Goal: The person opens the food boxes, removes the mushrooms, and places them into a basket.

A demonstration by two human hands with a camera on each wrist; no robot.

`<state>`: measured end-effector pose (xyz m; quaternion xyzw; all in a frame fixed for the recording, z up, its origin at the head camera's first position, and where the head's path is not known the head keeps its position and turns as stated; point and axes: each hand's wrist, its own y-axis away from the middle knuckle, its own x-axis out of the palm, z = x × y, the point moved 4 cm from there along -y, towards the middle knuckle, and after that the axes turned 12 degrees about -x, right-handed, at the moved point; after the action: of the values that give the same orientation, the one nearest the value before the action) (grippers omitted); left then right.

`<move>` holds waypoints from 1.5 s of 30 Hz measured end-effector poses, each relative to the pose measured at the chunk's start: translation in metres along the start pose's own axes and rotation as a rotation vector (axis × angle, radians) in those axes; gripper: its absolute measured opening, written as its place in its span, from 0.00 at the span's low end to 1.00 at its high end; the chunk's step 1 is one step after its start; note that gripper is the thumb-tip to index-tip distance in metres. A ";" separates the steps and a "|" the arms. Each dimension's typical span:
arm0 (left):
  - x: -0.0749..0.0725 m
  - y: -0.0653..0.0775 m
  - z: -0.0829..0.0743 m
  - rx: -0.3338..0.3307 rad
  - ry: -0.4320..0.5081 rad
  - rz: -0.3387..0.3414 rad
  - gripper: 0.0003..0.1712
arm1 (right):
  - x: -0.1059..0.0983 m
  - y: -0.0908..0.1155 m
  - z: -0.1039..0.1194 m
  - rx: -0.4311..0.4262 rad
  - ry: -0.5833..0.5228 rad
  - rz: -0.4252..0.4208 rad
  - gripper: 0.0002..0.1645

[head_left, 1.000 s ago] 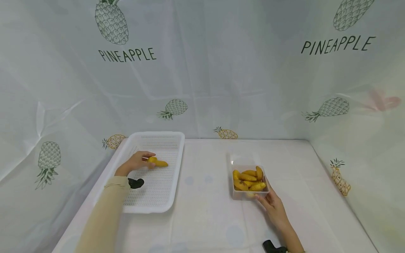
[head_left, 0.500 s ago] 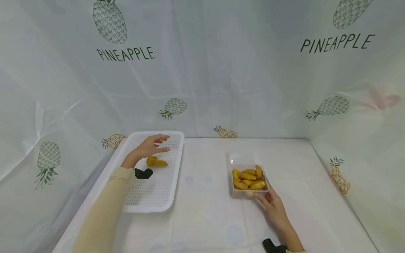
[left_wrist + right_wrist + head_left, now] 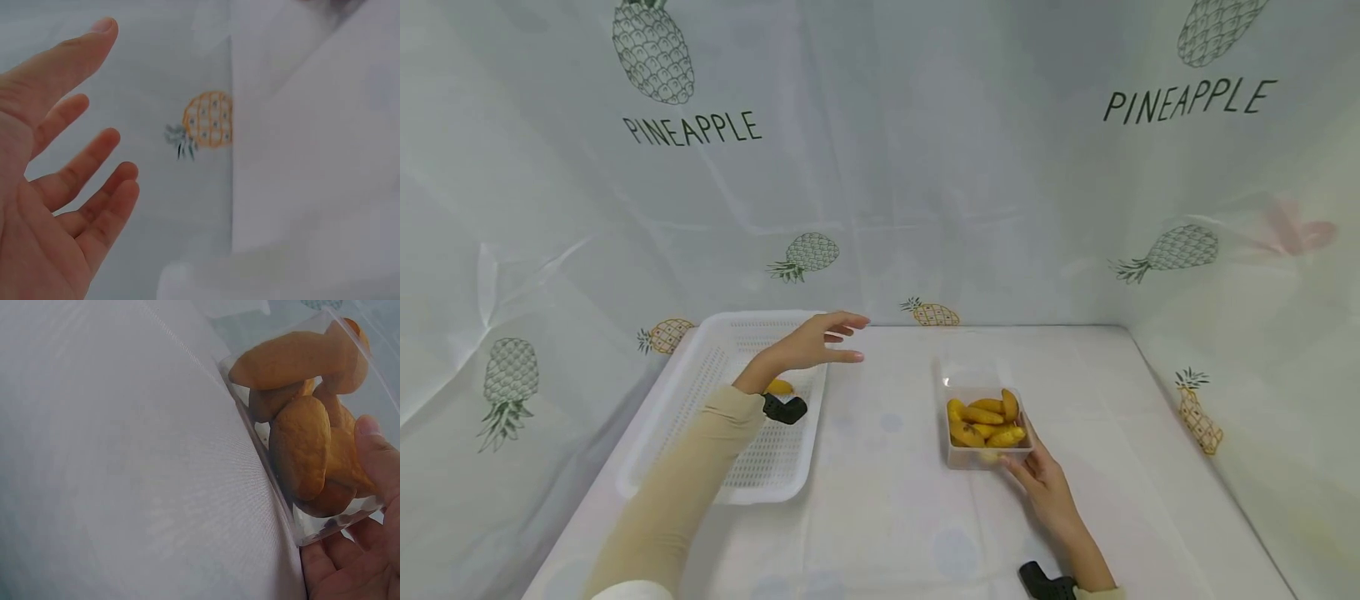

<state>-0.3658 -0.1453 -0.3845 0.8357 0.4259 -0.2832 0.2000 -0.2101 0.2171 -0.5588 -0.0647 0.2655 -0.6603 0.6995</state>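
My left hand (image 3: 822,340) hangs with fingers spread and nothing in it, over the right rim of the white perforated basket (image 3: 763,471). Part of a yellow mushroom-like piece (image 3: 780,387) shows in that basket, the rest hidden behind my wrist. On the right, my right hand (image 3: 1047,492) holds the near right corner of a clear plastic box (image 3: 972,460). The right wrist view shows the thumb at one side and the other fingers curled at the box's edge. Inside lie several yellow-brown mushrooms (image 3: 303,444) with thick stems and rounded caps.
The box's clear lid (image 3: 973,371) stands raised behind it. A white cloth (image 3: 887,517) covers the table, and a pineapple-print curtain (image 3: 895,167) hangs behind. Black wrist cameras (image 3: 785,409) sit on both wrists.
My left hand has let go of the yellow mushroom-like piece in the basket, lifted, and moved right past the basket's rim. The right hand and box stay in place.
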 end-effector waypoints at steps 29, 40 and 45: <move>0.139 -0.036 -0.066 0.200 -0.076 0.333 0.36 | 0.000 -0.001 0.004 -0.018 -0.001 -0.021 0.46; 0.168 -0.043 -0.075 0.265 -0.169 0.386 0.32 | -0.001 0.000 0.002 -0.015 0.027 -0.004 0.47; 0.174 -0.047 -0.077 0.255 -0.252 0.422 0.29 | -0.002 0.001 0.004 -0.010 0.018 -0.008 0.48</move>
<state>-0.2979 0.0293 -0.4424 0.8825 0.1748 -0.3884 0.1994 -0.2079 0.2179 -0.5555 -0.0633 0.2746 -0.6625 0.6940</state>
